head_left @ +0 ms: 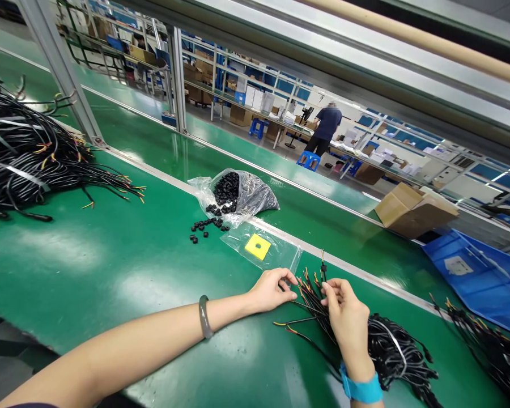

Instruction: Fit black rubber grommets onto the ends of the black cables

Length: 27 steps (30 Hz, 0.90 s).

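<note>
My right hand (346,309) pinches a thin black cable whose stripped yellow end points up. A small black cap-like part (323,268) sits around this cable, just above my fingertips. My left hand (275,290) is beside the cable ends, thumb and forefinger curled but apart, with nothing visible between them. Under and between both hands lies a bundle of black cables (397,345), tied with a pale band, their red and yellow wire ends fanned out. Farther back, a clear plastic bag (257,195) spills more small black parts (200,225) onto the green table (161,272).
A clear pouch with a yellow square card (258,246) lies behind my hands. Large banded cables (21,153) are heaped at left. At right are another cable bundle (478,331), a blue bin (484,283) and a cardboard box (414,209). A person (326,127) stands far back.
</note>
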Each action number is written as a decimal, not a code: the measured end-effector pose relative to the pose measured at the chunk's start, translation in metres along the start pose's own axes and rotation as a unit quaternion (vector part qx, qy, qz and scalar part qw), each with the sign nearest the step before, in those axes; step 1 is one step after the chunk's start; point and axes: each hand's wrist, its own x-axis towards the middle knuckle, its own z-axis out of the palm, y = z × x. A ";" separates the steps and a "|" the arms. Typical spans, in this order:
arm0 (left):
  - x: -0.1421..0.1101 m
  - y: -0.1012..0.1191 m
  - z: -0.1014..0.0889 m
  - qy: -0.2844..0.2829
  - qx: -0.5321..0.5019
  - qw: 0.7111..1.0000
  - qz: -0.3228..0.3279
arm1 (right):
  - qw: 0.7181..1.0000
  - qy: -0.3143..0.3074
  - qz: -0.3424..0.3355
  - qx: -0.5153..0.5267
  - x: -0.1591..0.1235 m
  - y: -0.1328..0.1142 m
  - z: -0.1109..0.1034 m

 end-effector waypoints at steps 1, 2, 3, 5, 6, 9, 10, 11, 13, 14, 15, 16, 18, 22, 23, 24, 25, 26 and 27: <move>0.000 0.000 0.000 -0.001 0.005 1.000 -0.003 | 1.000 -0.001 0.008 0.002 0.000 0.000 -0.001; 0.000 0.001 0.000 -0.003 0.009 1.000 -0.006 | 1.000 -0.002 0.014 0.004 0.000 -0.001 -0.002; 0.000 0.001 0.000 -0.005 0.013 1.000 -0.009 | 1.000 -0.003 0.020 0.006 0.000 -0.001 -0.002; -0.001 0.002 0.000 -0.005 0.016 1.000 -0.010 | 1.000 -0.005 0.028 0.009 0.001 -0.002 -0.002; 0.000 0.002 0.000 -0.004 0.014 1.000 -0.008 | 0.999 -0.005 0.031 0.011 0.000 -0.002 -0.002; 0.001 0.001 0.001 0.008 -0.004 1.000 0.006 | 0.999 -0.002 0.039 0.011 0.000 -0.003 -0.001; 0.002 -0.001 0.002 0.012 -0.008 1.000 0.010 | 0.999 0.003 0.043 0.012 0.000 -0.002 -0.001; 0.002 -0.002 0.002 0.014 -0.011 1.000 0.012 | 0.999 0.010 0.048 0.014 0.000 -0.001 -0.002; 0.003 -0.005 0.002 0.016 -0.013 1.000 0.013 | 0.997 0.030 0.060 0.023 0.001 0.004 -0.003; 0.004 -0.006 0.002 0.016 -0.013 1.000 0.013 | 0.997 0.039 0.065 0.027 0.001 0.007 -0.004; 0.004 -0.006 0.002 0.016 -0.012 1.000 0.013 | 0.996 0.046 0.067 0.028 0.002 0.010 -0.005; 0.004 -0.006 0.002 0.014 -0.012 1.000 0.014 | 0.996 0.051 0.064 0.022 0.003 0.013 -0.006; 0.004 -0.006 0.002 0.012 -0.012 1.000 0.015 | 0.997 0.058 0.044 -0.035 0.005 0.019 -0.006; 0.003 -0.004 0.002 0.011 -0.011 1.000 0.008 | 0.973 0.002 -0.001 -0.229 0.005 0.024 -0.001; 0.003 -0.004 0.002 0.011 -0.009 1.000 0.006 | 0.967 -0.025 -0.004 -0.254 0.004 0.024 0.001; 0.003 -0.003 0.001 0.012 -0.007 1.000 0.004 | 0.962 -0.052 -0.003 -0.267 0.003 0.023 0.003; 0.003 -0.003 0.001 0.013 -0.006 1.000 0.003 | 0.957 -0.076 -0.001 -0.279 0.002 0.022 0.004; 0.003 -0.002 0.000 0.014 -0.006 1.000 0.002 | 0.950 -0.099 0.004 -0.296 0.001 0.020 0.006; 0.003 -0.002 0.000 0.013 -0.007 1.000 0.001 | 0.941 -0.119 0.011 -0.315 0.000 0.018 0.007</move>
